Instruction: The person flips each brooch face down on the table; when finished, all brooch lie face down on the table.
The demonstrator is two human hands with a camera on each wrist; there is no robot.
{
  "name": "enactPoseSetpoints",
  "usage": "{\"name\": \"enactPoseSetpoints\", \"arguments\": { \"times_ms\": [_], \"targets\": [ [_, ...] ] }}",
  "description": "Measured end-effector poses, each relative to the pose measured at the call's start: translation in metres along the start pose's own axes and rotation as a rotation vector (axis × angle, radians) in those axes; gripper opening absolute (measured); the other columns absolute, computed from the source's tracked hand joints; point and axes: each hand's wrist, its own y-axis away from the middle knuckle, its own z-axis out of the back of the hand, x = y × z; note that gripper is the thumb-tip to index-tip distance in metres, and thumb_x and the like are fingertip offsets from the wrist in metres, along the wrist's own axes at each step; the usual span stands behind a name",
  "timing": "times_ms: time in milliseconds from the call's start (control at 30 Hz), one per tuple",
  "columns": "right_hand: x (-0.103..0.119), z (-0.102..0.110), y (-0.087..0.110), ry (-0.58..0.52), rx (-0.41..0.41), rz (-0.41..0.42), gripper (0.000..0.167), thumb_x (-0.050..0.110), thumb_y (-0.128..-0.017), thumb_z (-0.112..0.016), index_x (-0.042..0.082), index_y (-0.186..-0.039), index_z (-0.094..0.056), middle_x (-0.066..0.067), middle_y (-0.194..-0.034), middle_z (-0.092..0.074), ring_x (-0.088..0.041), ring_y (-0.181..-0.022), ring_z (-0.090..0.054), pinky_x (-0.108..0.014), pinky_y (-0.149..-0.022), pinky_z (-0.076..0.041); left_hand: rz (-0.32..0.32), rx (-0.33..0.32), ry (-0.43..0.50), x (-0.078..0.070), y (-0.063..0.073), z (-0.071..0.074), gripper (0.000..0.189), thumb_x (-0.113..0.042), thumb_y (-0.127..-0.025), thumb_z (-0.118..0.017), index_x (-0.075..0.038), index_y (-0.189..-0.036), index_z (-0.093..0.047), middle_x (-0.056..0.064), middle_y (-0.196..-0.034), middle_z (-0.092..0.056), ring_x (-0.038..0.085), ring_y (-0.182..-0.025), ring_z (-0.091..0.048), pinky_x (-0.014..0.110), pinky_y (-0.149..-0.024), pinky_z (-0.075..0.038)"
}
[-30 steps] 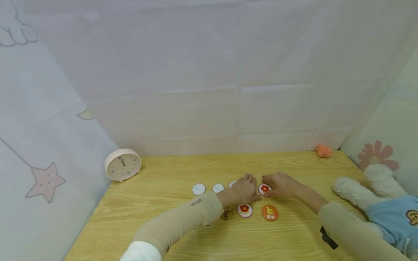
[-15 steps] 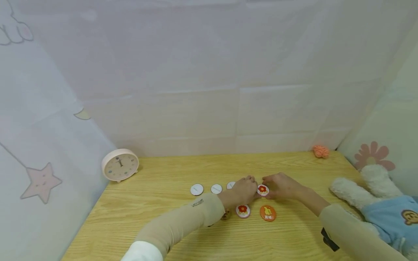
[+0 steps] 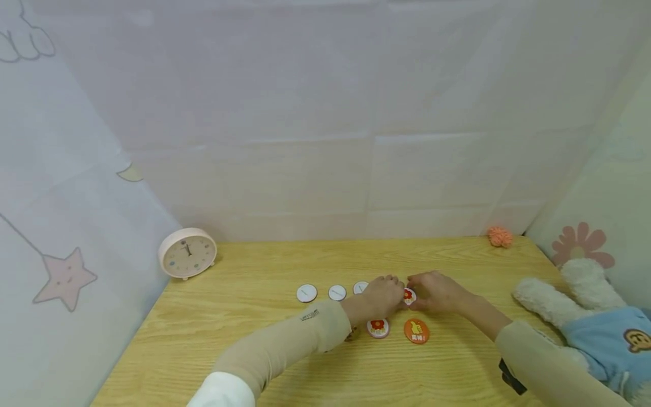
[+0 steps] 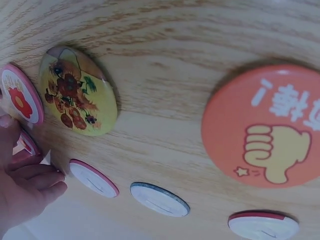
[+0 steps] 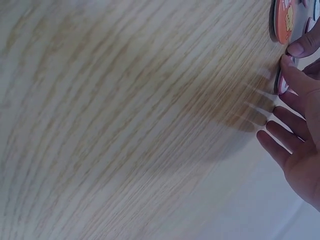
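In the head view a round pin badge with a red flower is between my two hands. My left hand has its thumb and finger at the badge's left edge, covering part of it. My right hand pinches the opposite edge between thumb and fingers. The right wrist view shows this badge on edge, the right hand's other fingers spread below it. Toward the person lie a second red-flower badge and an orange thumbs-up badge. A sunflower badge, mostly under the left arm in the head view, lies face up.
Three badges lie back up in a row: one, another and a third by the left hand. Another orange badge is hidden from the head view. A clock, pink yarn bundle and plush toy stand around.
My left hand has slid slightly right, onto the red-flower badge's left edge, and now hides part of it. The badge has shifted a little left. The other badges lie where they were.
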Motion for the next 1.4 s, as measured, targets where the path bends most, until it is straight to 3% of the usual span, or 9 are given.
{"name": "enactPoseSetpoints", "arguments": {
  "times_ms": [167,433,733,900,1000,1133,1233,1300,1400],
  "targets": [
    [0.0,-0.001,0.0,0.004,-0.013,0.024,0.041,0.023,-0.082,-0.08,-0.001,-0.112,-0.066,-0.011,-0.106,-0.07,-0.031,-0.101,-0.065,-0.056,-0.093,-0.047,-0.014,0.016,-0.003,0.0,0.001,0.002,0.046,-0.047,-0.1,-0.049,-0.007,-0.121,-0.058,0.002,-0.109,-0.059,0.014,-0.106,-0.055,0.026,-0.092,-0.047],
    [0.003,0.002,0.002,-0.032,-0.003,0.016,0.046,0.023,-0.08,-0.081,-0.003,-0.114,-0.065,-0.016,-0.112,-0.068,-0.036,-0.106,-0.063,-0.053,-0.09,-0.049,-0.042,0.011,-0.006,0.002,0.004,0.006,0.047,-0.046,-0.101,-0.045,-0.005,-0.122,-0.057,0.003,-0.109,-0.059,0.015,-0.107,-0.055,0.026,-0.092,-0.047],
    [0.006,0.002,-0.005,-0.009,-0.052,0.033,0.05,0.032,-0.079,-0.082,0.0,-0.116,-0.067,-0.01,-0.111,-0.069,-0.033,-0.104,-0.063,-0.051,-0.089,-0.05,-0.048,-0.019,0.065,0.014,0.009,0.016,0.049,-0.044,-0.101,-0.047,-0.002,-0.126,-0.055,0.007,-0.122,-0.058,0.02,-0.12,-0.052,0.028,-0.099,-0.045],
    [0.009,0.005,-0.007,-0.054,-0.058,0.049,0.055,0.031,-0.082,-0.08,-0.002,-0.123,-0.064,-0.009,-0.113,-0.069,-0.029,-0.106,-0.064,-0.048,-0.089,-0.051,-0.092,-0.027,0.28,0.027,0.013,0.02,0.04,-0.035,-0.101,-0.052,0.0,-0.121,-0.055,0.005,-0.106,-0.061,0.015,-0.103,-0.059,0.023,-0.092,-0.047],
    [0.009,0.007,-0.008,-0.067,-0.088,0.151,0.047,0.024,-0.087,-0.074,-0.006,-0.123,-0.064,-0.009,-0.105,-0.072,-0.02,-0.093,-0.067,-0.038,-0.077,-0.056,-0.102,-0.017,0.456,0.034,0.015,0.02,0.032,-0.027,-0.101,-0.053,0.001,-0.116,-0.056,0.005,-0.098,-0.061,0.012,-0.086,-0.058,0.02,-0.078,-0.049],
    [0.007,0.005,-0.008,-0.028,-0.191,0.244,0.028,0.012,-0.091,-0.068,-0.005,-0.113,-0.07,-0.007,-0.09,-0.073,-0.01,-0.073,-0.065,-0.025,-0.06,-0.053,-0.078,-0.007,0.599,0.039,0.017,0.021,0.032,-0.027,-0.103,-0.051,0.002,-0.116,-0.057,0.008,-0.1,-0.065,0.013,-0.084,-0.061,0.021,-0.069,-0.049],
    [0.004,0.004,-0.01,-0.072,-0.26,0.206,0.016,0.008,-0.094,-0.064,-0.001,-0.104,-0.074,-0.004,-0.08,-0.072,-0.013,-0.066,-0.065,-0.022,-0.057,-0.052,-0.095,-0.013,0.55,0.038,0.018,0.022,0.035,-0.032,-0.103,-0.05,0.0,-0.116,-0.056,0.005,-0.095,-0.063,0.011,-0.078,-0.06,0.02,-0.065,-0.048],
    [0.003,0.003,-0.011,-0.135,-0.28,0.167,0.014,0.008,-0.096,-0.061,0.002,-0.097,-0.074,-0.001,-0.074,-0.07,-0.017,-0.062,-0.065,-0.023,-0.056,-0.051,-0.109,-0.035,0.458,0.036,0.018,0.023,0.036,-0.034,-0.102,-0.051,-0.001,-0.116,-0.055,0.002,-0.089,-0.057,0.011,-0.072,-0.054,0.021,-0.061,-0.045],
    [0.004,0.003,-0.013,-0.247,-0.268,0.109,0.021,0.011,-0.099,-0.057,0.005,-0.085,-0.071,0.001,-0.066,-0.066,-0.019,-0.057,-0.063,-0.024,-0.052,-0.051,-0.081,-0.099,0.266,0.032,0.017,0.022,0.043,-0.041,-0.1,-0.052,-0.002,-0.119,-0.053,0.0,-0.094,-0.056,0.009,-0.079,-0.053,0.02,-0.064,-0.046]
  ]
}}
